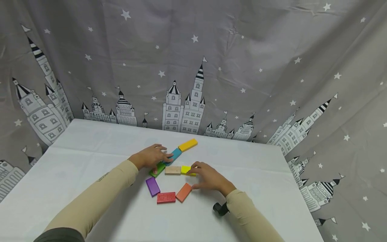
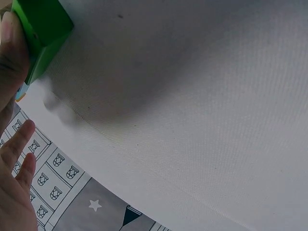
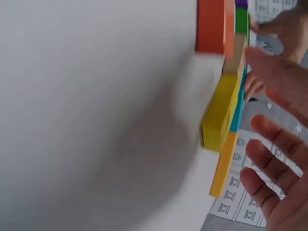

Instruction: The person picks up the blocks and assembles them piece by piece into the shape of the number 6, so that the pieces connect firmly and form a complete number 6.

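Flat rectangular blocks form a curved, 6-like line in the head view. My left hand (image 1: 150, 157) is over its left side, thumb on the green block (image 1: 160, 167) and fingers on the blue block (image 1: 175, 155). Beyond lies an amber block (image 1: 188, 145). My right hand (image 1: 211, 178) hovers with loosely bent fingers, fingertips over the yellow block (image 3: 220, 110) and thumb close to the orange block (image 1: 183, 192). A plain wooden block (image 1: 172, 170) adjoins the yellow one. The purple block (image 1: 153, 187) and red block (image 1: 166, 198) make up the lower left curve.
A white cloth-covered table (image 1: 121, 215) carries the blocks. Behind it hangs a grey curtain (image 1: 229, 67) printed with castles and stars. A black wrist device (image 1: 220, 209) sits at the right sleeve's cuff.
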Action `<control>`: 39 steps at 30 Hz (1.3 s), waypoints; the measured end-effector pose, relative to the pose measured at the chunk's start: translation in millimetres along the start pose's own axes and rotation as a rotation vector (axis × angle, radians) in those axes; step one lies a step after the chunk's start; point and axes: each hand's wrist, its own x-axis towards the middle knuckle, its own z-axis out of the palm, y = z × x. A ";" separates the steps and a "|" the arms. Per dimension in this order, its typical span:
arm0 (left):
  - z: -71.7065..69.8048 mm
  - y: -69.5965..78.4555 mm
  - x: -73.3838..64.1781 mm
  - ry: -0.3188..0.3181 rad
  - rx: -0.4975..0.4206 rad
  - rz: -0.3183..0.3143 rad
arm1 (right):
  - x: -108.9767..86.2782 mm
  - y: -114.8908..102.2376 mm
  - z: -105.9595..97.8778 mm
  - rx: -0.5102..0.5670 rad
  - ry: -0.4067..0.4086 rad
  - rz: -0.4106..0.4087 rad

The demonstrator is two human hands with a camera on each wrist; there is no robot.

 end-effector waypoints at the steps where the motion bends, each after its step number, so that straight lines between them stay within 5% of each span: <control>1: 0.2 0.1 -0.3 -0.002 -0.002 -0.003 | 3.5 2.9 -2.7 -0.017 -0.009 -0.014; 8: 4.6 1.1 0.1 -0.004 -0.019 -0.006 | 29.6 11.2 -13.5 -0.077 -0.124 -0.100; 16: 3.7 3.7 1.9 -0.010 -0.020 -0.010 | 42.4 10.4 -16.1 -0.101 -0.222 -0.090; 39: -0.7 1.7 -1.1 -0.014 -0.024 -0.025 | 39.6 13.9 -13.3 0.017 -0.271 -0.073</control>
